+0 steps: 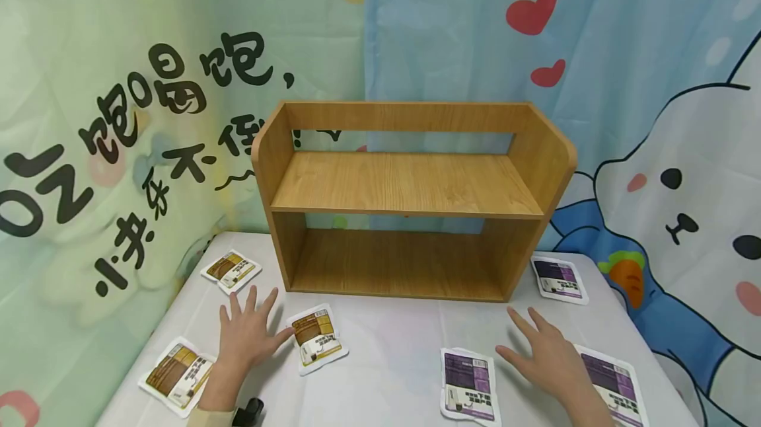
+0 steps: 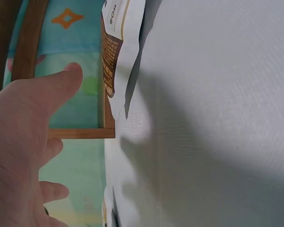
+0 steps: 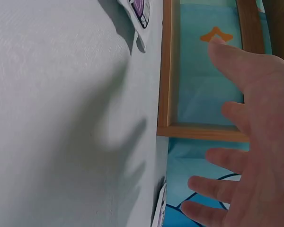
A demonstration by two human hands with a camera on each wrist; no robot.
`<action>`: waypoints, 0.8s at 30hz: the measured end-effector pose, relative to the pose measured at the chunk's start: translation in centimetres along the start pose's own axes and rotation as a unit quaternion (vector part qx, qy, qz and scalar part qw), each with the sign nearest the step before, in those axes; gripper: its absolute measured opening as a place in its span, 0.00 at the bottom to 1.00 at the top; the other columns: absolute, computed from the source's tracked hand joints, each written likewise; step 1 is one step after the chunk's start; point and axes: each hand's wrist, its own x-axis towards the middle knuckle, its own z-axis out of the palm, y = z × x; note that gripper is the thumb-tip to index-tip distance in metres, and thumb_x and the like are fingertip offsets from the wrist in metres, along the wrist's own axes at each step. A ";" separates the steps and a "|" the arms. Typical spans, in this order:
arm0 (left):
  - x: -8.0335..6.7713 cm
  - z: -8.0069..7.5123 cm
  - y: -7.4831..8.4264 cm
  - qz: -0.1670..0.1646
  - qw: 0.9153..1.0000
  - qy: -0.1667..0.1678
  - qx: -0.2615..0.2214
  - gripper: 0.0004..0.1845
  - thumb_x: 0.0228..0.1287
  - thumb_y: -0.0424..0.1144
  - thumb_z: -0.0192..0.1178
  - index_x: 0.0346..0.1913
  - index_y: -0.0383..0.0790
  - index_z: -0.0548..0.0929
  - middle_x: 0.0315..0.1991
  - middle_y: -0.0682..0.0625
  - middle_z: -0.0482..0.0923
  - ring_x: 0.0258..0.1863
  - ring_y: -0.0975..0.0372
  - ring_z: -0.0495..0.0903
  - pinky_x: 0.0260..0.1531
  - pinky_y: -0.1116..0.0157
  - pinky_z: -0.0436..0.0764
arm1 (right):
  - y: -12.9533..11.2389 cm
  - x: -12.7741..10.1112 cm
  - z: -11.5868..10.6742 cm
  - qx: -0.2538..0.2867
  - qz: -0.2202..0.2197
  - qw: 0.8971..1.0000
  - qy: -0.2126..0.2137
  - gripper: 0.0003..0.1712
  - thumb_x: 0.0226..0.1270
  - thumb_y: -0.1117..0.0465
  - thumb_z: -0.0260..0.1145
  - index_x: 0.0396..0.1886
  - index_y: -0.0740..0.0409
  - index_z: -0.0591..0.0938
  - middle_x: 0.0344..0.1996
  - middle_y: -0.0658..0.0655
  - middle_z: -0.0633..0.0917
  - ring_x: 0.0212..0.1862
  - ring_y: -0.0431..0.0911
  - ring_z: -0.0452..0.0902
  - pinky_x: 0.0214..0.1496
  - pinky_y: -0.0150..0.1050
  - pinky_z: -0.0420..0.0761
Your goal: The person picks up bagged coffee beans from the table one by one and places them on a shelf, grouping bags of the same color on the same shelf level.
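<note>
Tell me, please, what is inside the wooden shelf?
Both levels of the wooden shelf show only bare boards, with the curtain visible through the open back. The packets lie outside it, on the table. Nothing hides its interior.

I see left hand [image 1: 246, 331] flat, palm down, fingers spread and straight, thumb pointing to right. Holds nothing. Left forearm enters from bottom edge, beige sleeve at wrist. Right hand [image 1: 543, 354] also palm down, fingers spread and straight, holds nothing. Right forearm bare, enters from bottom right. Both hands well apart.
</note>
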 end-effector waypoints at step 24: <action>3.5 -5.4 0.2 0.007 0.979 0.086 -0.184 0.33 0.69 0.45 0.59 0.72 0.35 0.63 0.63 0.32 0.69 0.59 0.40 0.70 0.50 0.42 0.72 | -2.8 0.3 1.0 0.092 0.032 0.994 -0.058 0.39 0.58 0.33 0.66 0.57 0.59 0.80 0.53 0.66 0.80 0.58 0.67 0.71 0.55 0.64 0.69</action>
